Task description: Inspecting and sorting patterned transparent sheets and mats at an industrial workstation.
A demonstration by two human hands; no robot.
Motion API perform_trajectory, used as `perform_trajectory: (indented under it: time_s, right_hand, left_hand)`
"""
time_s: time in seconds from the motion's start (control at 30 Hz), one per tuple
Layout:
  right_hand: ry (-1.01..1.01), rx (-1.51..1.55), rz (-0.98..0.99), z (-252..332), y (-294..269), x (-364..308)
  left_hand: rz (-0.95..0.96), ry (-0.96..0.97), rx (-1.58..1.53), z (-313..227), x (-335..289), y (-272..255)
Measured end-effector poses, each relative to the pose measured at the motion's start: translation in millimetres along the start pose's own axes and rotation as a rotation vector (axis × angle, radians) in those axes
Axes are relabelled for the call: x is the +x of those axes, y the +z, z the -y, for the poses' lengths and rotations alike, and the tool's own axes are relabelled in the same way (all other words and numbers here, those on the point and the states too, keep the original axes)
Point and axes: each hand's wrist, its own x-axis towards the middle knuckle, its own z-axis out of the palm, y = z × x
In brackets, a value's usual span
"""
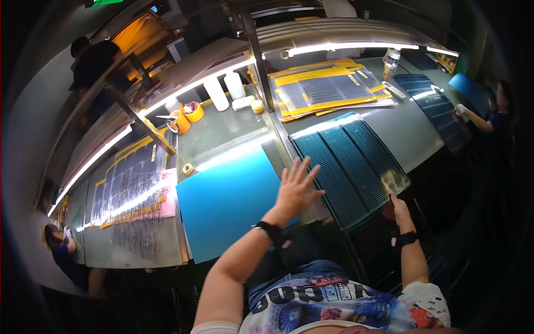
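The dark panel (356,161) is lying right of the middle of the frame, on the surface (222,133), its lower edge facing me. My right hand (399,209) is reaching its lower right corner, the thumb pointing up at the edge; the fingers are hiding in shadow, so I cannot tell whether they are gripping. My left hand (297,188) is holding nothing, its fingers spreading wide over the panel's left side; I cannot tell whether it is touching anything. Black bands are circling both my wrists.

Just left of the panel, a blue sheet (228,209) is covering the middle of the surface, with a small tape roll (188,168) sitting by its upper left corner. Above it, orange rolls (179,122), scissors (166,117) and two white bottles (216,93) are standing near the back. Yellow-edged sheets (328,92) are lying in a pile beyond the panel, and a clear bottle (391,64) is standing to their right.

At the right, another person's gloved hand (461,109) is resting near a second panel (431,103). At the left, printed films (130,178) are spreading over the surface; a co-worker (64,250) is working at the far left.
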Motion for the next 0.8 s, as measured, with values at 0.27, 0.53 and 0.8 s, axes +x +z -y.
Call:
perform_trajectory:
  time_s: [0.27,0.53,0.8]
  right_hand:
    - [-1.364,-0.747,0.109,94,87,-127]
    - [-1.412,-0.967,0.378,58,115,-107]
    - [-1.73,-0.945,0.296,47,131,-102]
  left_hand:
    - [0.177,-0.165,0.021,-26,-11,69]
    - [0.168,-0.153,0.019,-35,-4,69]
    - [0.122,-0.101,0.048,-26,0,70]
